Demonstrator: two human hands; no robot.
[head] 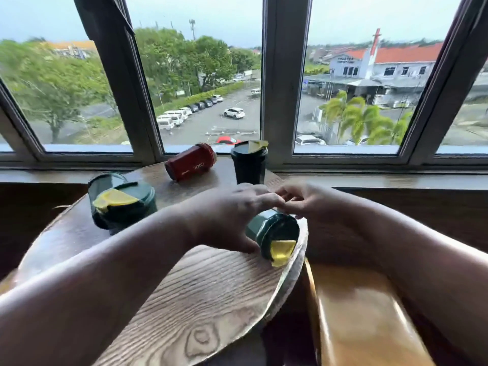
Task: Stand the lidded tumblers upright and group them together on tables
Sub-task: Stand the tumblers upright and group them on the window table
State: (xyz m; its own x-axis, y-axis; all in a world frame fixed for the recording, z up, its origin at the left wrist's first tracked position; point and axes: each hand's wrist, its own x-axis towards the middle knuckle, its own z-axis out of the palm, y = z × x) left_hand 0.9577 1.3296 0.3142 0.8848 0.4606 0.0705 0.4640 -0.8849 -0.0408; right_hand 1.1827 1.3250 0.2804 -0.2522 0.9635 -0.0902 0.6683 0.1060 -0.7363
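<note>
A dark green tumbler with a yellow lid flap (274,232) lies on its side near the right edge of the round wooden table (200,299). My left hand (232,215) grips its body from the left. My right hand (306,199) hovers over its far side, fingers bent and touching the left fingertips. A second green tumbler (120,204) stands tilted at the left. A red tumbler (191,161) lies on its side at the back. A dark tumbler (249,165) stands upright at the back right.
A window sill (369,178) and large window panes run behind the table. A yellowish wooden seat (356,313) sits low at the right, close to the table edge.
</note>
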